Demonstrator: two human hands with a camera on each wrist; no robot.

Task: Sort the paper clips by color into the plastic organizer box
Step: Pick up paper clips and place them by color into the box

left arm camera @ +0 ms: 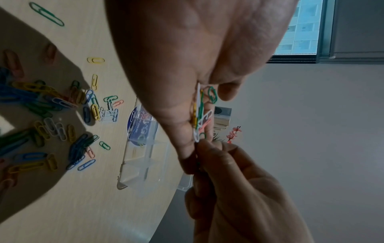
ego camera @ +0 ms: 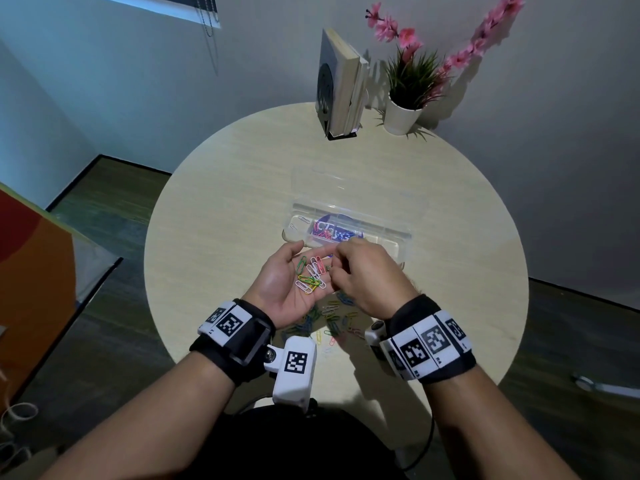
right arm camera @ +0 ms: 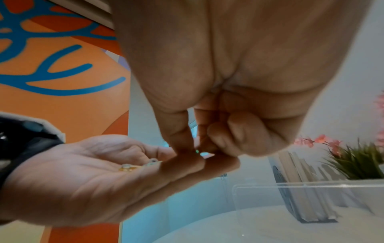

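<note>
My left hand (ego camera: 292, 271) is held palm up above the round table, cupping several paper clips (ego camera: 310, 276) in white, green, yellow and pink. They show edge-on in the left wrist view as paper clips (left arm camera: 199, 113). My right hand (ego camera: 343, 263) reaches into that palm, its thumb and fingertips pinching a green paper clip (right arm camera: 197, 151). The clear plastic organizer box (ego camera: 398, 235) lies open just beyond both hands, with a few clips in its left compartments. More loose clips (ego camera: 329, 320) are spread on the table under my wrists.
Upright books in a bookend (ego camera: 341, 88) and a white potted plant (ego camera: 403, 112) with pink flowers stand at the table's far edge. The box's clear lid (ego camera: 346, 181) lies open behind it. An orange panel (ego camera: 31, 271) stands at the left, off the table.
</note>
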